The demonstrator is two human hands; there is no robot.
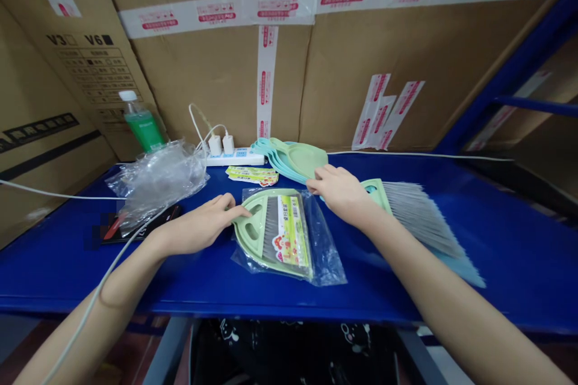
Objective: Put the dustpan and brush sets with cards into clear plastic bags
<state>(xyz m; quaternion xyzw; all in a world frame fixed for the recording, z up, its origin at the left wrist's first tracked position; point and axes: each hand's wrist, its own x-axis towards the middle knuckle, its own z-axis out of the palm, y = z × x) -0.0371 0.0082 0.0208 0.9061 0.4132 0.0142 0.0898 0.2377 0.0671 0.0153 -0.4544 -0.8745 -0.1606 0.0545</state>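
In the head view a light green dustpan and brush set lies in a clear plastic bag on the blue table, with a printed card over the bristles. My left hand grips the set's left edge, index finger over the top. Curled fingers of my right hand rest by the near right edge of a stack of dustpans, green on top of light blue. What those fingers hold, if anything, is hidden. Right of that hand lie brushes with grey and blue bristles, partly behind my forearm.
Crumpled plastic bags lie at the left beside a green-labelled bottle and a dark flat box. Printed cards lie before a power strip with chargers. Cardboard walls the back; a white cable crosses my left arm.
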